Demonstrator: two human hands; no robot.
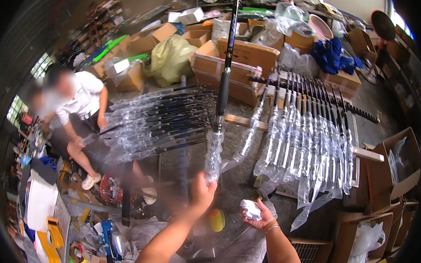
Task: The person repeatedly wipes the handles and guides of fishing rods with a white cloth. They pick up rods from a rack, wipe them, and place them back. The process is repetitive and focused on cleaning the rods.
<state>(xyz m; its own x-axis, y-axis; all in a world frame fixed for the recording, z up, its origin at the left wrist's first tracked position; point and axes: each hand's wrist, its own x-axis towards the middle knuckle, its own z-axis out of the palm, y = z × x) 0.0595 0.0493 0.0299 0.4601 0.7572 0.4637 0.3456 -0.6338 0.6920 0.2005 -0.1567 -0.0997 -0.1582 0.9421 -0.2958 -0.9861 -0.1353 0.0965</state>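
Observation:
My left hand (203,194) is closed round the lower end of a black fishing rod (224,86). The rod stands nearly upright in front of me, and clear plastic film covers its butt just above my fingers. Lower and to the right, my right hand (263,216) grips a crumpled white cloth (250,209), apart from the rod. Several similar rods (311,133) with plastic-sleeved handles lean side by side on a rack to the right. Another sleeved rod (249,131) rests at that row's left end.
At the left, a seated person (82,99) is beside a batch of plastic-wrapped rods (158,121). Cardboard boxes (238,68) and a pale green sack (170,59) are piled behind. Open cartons (363,242) stand at the right. A yellow object (217,220) lies below my hands.

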